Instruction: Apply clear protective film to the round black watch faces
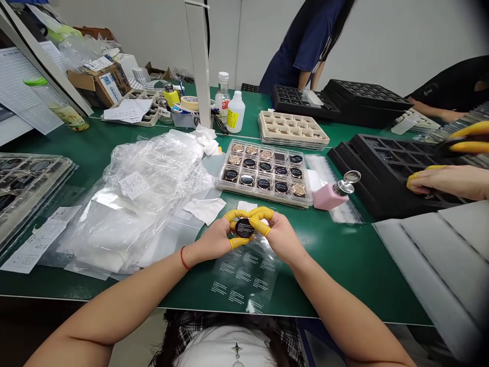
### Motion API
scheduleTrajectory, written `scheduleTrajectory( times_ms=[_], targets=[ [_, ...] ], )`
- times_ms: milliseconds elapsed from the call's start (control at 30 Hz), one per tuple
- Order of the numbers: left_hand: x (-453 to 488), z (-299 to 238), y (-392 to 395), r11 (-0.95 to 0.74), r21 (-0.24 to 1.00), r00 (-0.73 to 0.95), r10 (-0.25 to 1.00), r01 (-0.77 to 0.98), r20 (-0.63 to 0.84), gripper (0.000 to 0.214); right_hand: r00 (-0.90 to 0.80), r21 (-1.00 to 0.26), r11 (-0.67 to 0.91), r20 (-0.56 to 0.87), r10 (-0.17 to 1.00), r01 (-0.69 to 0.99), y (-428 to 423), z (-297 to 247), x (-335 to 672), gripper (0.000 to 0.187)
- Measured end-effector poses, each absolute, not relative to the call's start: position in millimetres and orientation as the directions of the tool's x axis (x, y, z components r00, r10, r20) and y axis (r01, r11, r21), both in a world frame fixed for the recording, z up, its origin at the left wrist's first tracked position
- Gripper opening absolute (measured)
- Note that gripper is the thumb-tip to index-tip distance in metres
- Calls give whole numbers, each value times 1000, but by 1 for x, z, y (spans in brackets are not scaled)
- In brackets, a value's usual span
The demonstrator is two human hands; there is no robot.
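Observation:
Between my two hands is a round black watch face (pixel 244 228) with small white print on it. My left hand (pixel 225 233), in yellow finger cots, grips its left side and lower edge. My right hand (pixel 273 227), also in yellow finger cots, pinches its upper right edge. Below them on the table lies a clear sheet of round printed film stickers (pixel 244 275). Just beyond my hands a clear plastic tray (pixel 263 196) holds several round watch parts, some black-faced, some rose-gold.
A pink pump bottle (pixel 329 196) stands right of the tray. Crumpled clear plastic bags (pixel 153 178) cover the left side. A white post (pixel 199 66) rises behind. At right, another person's hand (pixel 446 181) reaches over black trays (pixel 367 173). A white bottle (pixel 236 113) stands farther back.

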State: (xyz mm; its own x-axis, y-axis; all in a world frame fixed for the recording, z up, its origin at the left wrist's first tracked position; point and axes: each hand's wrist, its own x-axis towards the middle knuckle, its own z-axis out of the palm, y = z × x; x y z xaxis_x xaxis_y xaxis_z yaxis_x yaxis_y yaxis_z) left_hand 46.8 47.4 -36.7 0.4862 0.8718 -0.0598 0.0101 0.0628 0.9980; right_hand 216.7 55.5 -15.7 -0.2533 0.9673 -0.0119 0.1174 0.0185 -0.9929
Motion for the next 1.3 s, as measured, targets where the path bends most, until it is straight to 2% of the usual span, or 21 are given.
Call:
scheduleTrajectory(
  times_ms=[267,633,733,800,867,1000,1067,1133,1233,1300],
  targets=[
    [47,-40,47,61,998,489,870,8,-57,47,-227,-970,118,68,971,215,54,-18,217,13],
    [47,-42,47,63,998,478,877,-8,-51,47,-227,-955,137,78,971,262,52,-17,214,11],
    [48,-41,47,81,997,476,877,-14,-65,47,-245,-929,192,115,963,317,54,-16,219,11],
    [48,-39,48,112,993,471,878,-27,-86,47,-261,-867,261,159,952,425,60,-15,230,11],
    [49,-37,48,151,988,472,874,-42,-114,49,-289,-743,313,168,943,592,68,-19,245,19],
    [49,-36,49,193,979,475,869,-70,-137,51,-310,-423,292,26,950,858,85,-36,267,36],
    [49,-36,49,186,980,463,876,-69,-133,50,-299,-318,277,-22,954,907,88,-43,268,31],
    [49,-37,49,178,983,453,881,-52,-135,49,-281,-240,263,-46,959,935,88,-47,265,16],
    [49,-38,50,166,985,444,886,-43,-130,47,-167,-199,152,-64,984,968,81,-42,259,6],
    [49,-38,51,149,987,432,895,-56,-111,47,-122,-316,122,23,992,941,74,-36,255,10]
  ],
)
